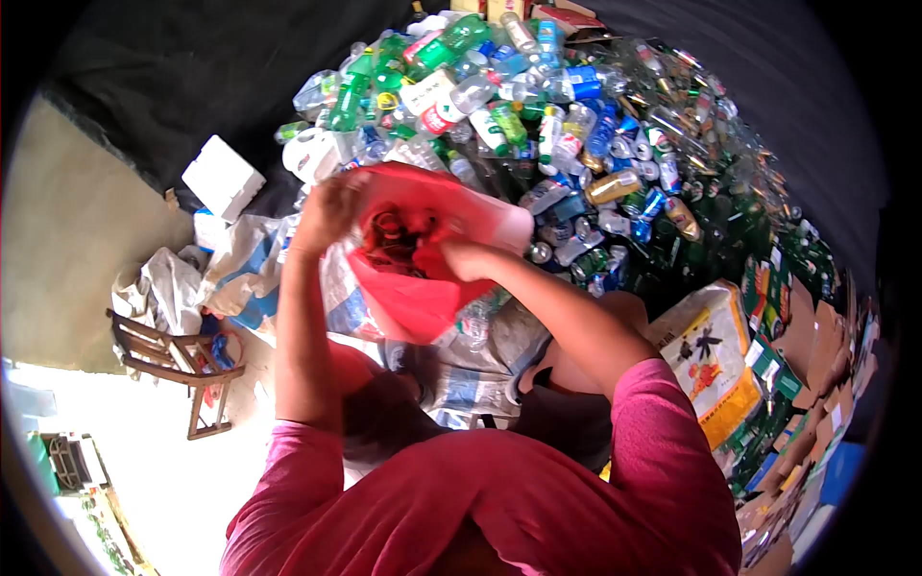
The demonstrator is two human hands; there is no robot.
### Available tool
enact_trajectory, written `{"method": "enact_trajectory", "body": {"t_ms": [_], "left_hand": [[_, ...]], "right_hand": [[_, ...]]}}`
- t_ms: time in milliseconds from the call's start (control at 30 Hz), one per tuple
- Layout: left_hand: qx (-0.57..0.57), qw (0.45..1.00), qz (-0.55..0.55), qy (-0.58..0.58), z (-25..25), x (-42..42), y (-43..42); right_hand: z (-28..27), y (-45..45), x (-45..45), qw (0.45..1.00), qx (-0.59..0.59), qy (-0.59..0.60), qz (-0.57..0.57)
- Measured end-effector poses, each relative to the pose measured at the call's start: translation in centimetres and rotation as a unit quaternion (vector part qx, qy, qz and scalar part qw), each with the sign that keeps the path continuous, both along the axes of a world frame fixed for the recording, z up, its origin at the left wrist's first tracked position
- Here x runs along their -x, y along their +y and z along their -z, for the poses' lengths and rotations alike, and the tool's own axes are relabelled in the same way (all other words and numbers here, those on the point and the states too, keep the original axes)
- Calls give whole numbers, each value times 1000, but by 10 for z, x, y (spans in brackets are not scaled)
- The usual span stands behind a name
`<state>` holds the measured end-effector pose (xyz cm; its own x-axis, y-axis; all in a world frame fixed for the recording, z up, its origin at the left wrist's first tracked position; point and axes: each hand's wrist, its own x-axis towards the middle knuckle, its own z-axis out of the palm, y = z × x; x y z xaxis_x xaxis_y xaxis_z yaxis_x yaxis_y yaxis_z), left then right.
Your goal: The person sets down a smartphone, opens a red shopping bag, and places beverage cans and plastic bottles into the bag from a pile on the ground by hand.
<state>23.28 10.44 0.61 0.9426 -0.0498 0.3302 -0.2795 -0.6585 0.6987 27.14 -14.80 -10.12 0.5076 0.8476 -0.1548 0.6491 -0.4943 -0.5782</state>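
Note:
A red bag (413, 305) hangs in front of me above my lap, its mouth spread and facing me. Dark and red items (392, 230) show inside; their kind is too blurred to make out. My left hand (331, 209) is closed on the bag's upper left edge, somewhat smeared by motion. At the right side of the mouth is my right hand (463, 257), its fingertips blurred and partly hidden by the red material. Whether those fingers grip the bag or something inside it, I cannot tell.
A large heap of plastic bottles (471, 96) and drink cans (613, 187) rises ahead. Woven sacks (480, 370) lie under the bag. A wooden chair (178, 360) and white foam box (223, 180) are left; a yellow-white sack (706, 360) and flattened cardboard (812, 355) are right.

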Motion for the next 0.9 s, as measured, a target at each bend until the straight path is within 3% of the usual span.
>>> {"method": "enact_trajectory", "body": {"t_ms": [67, 100, 167, 233, 267, 300, 367, 433, 500, 533, 567, 633, 667, 700, 767, 900], "left_hand": [[-7, 997, -68, -37, -1, -6, 19], [-90, 987, -111, -67, -8, -8, 25], [190, 967, -161, -44, -14, -6, 25], [288, 949, -124, -30, -39, 4, 10], [348, 933, -91, -33, -41, 6, 1], [356, 929, -93, -31, -33, 4, 2], [110, 976, -178, 55, -7, -10, 14], [95, 984, -146, 36, 6, -16, 16], [21, 984, -178, -16, -15, -9, -3], [38, 984, -171, 0, -10, -12, 0], [3, 982, -189, 30, -9, -14, 1], [-157, 977, -130, -66, 9, -22, 21], [-53, 985, -161, -30, 4, -22, 17], [-16, 982, -189, -15, -5, -18, 8], [31, 979, -196, 34, -10, -14, 0], [1, 984, -171, 58, -4, -21, -6]], "right_hand": [[-50, -14, -1, 1000, 15, 16, 9], [-62, -26, -5, 992, -78, 77, 66], [-56, -53, -33, 964, -201, 138, 111], [-98, -107, -49, 951, -222, 174, 127], [-122, -140, -47, 926, -259, 199, 187], [-141, -174, -45, 897, -293, 225, 244], [-158, -234, -40, 800, -394, 243, 382], [-120, -293, -49, 698, -500, 198, 472], [-64, -343, -54, 640, -443, 186, 599], [-30, -364, -49, 630, -421, 208, 619], [5, -378, -40, 621, -394, 232, 636], [65, -387, -5, 606, -335, 319, 647], [135, -417, 2, 642, -305, 349, 610], [166, -415, 19, 640, -259, 365, 625], [193, -391, 48, 621, -193, 379, 658], [221, -365, 67, 637, -92, 348, 682]]}}
